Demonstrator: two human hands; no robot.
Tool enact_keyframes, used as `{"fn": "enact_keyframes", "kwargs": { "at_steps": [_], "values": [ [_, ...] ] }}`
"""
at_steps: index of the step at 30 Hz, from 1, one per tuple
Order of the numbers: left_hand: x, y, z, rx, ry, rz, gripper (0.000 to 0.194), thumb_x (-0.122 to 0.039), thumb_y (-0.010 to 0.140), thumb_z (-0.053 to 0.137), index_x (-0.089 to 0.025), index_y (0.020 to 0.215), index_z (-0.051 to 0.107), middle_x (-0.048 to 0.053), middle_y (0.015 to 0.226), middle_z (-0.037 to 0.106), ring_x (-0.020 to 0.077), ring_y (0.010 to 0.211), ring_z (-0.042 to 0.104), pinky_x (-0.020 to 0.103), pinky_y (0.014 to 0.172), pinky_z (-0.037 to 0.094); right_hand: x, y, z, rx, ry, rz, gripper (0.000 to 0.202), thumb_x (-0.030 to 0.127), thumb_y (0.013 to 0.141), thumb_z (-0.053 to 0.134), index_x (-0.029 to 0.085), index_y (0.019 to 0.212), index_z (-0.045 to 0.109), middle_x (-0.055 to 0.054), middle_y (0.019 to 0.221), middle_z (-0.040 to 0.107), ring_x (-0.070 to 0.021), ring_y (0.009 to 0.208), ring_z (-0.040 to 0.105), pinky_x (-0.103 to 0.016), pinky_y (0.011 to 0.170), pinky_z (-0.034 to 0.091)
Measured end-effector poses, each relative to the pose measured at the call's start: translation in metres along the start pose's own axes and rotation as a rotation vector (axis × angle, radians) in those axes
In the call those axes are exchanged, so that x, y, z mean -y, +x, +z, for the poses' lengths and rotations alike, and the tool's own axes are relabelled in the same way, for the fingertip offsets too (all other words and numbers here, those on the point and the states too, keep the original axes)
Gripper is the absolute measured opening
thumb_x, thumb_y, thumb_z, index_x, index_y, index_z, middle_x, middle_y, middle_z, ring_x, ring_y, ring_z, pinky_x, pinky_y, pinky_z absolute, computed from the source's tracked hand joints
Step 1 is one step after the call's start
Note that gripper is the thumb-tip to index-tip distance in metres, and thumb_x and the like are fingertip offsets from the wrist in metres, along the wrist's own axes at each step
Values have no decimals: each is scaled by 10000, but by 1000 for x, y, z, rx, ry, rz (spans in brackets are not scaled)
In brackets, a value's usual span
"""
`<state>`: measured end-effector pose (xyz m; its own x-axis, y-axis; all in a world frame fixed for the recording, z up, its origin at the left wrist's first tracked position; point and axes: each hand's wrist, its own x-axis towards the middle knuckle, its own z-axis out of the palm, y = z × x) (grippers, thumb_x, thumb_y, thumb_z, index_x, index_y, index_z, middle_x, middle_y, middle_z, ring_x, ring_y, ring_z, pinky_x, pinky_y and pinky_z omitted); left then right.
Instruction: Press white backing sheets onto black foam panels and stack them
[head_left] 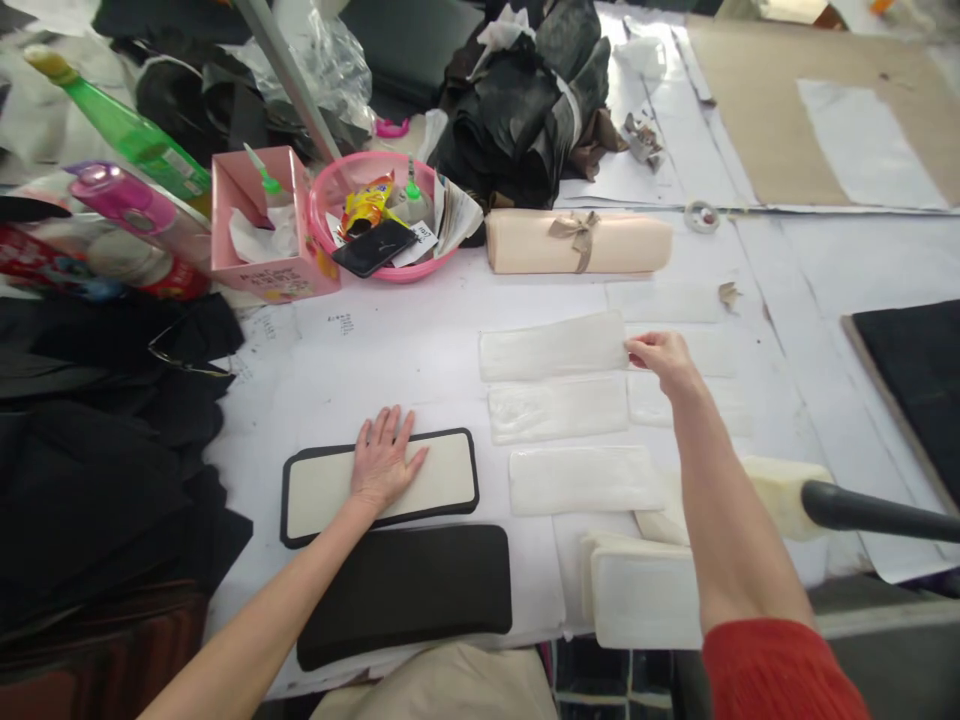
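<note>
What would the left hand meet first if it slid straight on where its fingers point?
The left hand would probably meet the pink basket first; depth is unclear.

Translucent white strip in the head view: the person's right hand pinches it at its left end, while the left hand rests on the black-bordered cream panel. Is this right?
Not quite. In the head view, the right hand pinches the translucent white strip at its right end, while the left hand rests on the black-bordered cream panel.

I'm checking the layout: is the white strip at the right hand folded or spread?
Spread: the white strip shows its long outline, no fold visible, one end pinched by the right hand.
</note>
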<state>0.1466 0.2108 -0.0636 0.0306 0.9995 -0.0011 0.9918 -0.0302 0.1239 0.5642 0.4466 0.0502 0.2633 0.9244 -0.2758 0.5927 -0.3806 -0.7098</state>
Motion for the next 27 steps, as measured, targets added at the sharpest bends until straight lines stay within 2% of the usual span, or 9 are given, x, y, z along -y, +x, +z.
{"fn": "enact_keyframes", "kwargs": {
  "at_steps": [3, 6, 9, 11, 13, 16, 21, 24, 27],
  "values": [
    [-1, 1, 2, -13, -16, -5, 652, -522, 926, 365, -151, 1461, 386, 169, 1555, 311, 305, 1458, 213, 524, 1176, 122, 33, -50, -25, 52, 275, -81, 98, 213, 694, 717, 133, 682, 662, 13, 576, 616, -83, 518, 550, -207, 554, 484],
    [1, 5, 3, -9, -66, -8, 668, -540, 917, 364, -162, 1467, 375, 163, 1554, 317, 310, 1456, 218, 539, 1172, 118, 62, -108, -46, 48, 394, -178, 225, 323, 676, 782, 145, 732, 657, 6, 647, 639, -88, 563, 579, -217, 575, 509],
    [5, 5, -1, -28, -171, -54, 720, -564, 909, 361, -141, 1491, 316, 173, 1545, 331, 302, 1449, 240, 521, 1168, 163, 77, -163, -61, 7, 460, -241, 284, 374, 660, 811, 157, 754, 654, 11, 671, 639, -100, 588, 592, -230, 590, 525],
    [8, 1, -5, -91, -218, -77, 697, -524, 935, 320, -125, 1505, 271, 172, 1558, 303, 285, 1458, 220, 504, 1173, 171, 80, -195, -68, -14, 498, -248, 281, 380, 661, 817, 171, 758, 656, 16, 673, 636, -103, 591, 589, -230, 587, 524],
    [9, -6, -7, -116, -201, 16, 629, -461, 958, 292, -149, 1504, 284, 147, 1573, 279, 268, 1471, 183, 502, 1185, 126, 78, -225, -71, -31, 530, -225, 273, 377, 655, 826, 183, 750, 658, 21, 664, 625, -99, 577, 574, -218, 560, 511],
    [7, -14, -4, -41, -129, 222, 591, -451, 955, 323, -176, 1476, 359, 129, 1562, 314, 275, 1469, 189, 510, 1191, 54, 74, -265, -67, -51, 573, -178, 271, 357, 636, 844, 191, 753, 665, 28, 663, 611, -84, 563, 549, -188, 523, 484],
    [5, -12, -1, 12, -110, 257, 632, -513, 946, 322, -181, 1483, 344, 134, 1559, 319, 282, 1462, 210, 508, 1184, 56, 72, -321, -52, -38, 625, -129, 259, 361, 653, 831, 200, 771, 666, 23, 686, 601, -87, 579, 546, -181, 524, 489],
    [18, -10, -12, 59, -132, 282, 732, -581, 913, 372, -153, 1502, 288, 151, 1556, 318, 272, 1455, 234, 474, 1183, 105, 69, -349, -47, -35, 605, -142, 236, 366, 678, 810, 210, 772, 660, 15, 695, 592, -101, 580, 549, -195, 518, 497],
    [44, -17, -25, 37, -118, 341, 836, -635, 871, 431, -118, 1505, 262, 177, 1554, 311, 276, 1456, 225, 444, 1186, 110, 63, -374, -48, -24, 593, -160, 207, 383, 715, 778, 232, 779, 652, 1, 720, 607, -129, 602, 577, -224, 529, 516]
  ]
}}
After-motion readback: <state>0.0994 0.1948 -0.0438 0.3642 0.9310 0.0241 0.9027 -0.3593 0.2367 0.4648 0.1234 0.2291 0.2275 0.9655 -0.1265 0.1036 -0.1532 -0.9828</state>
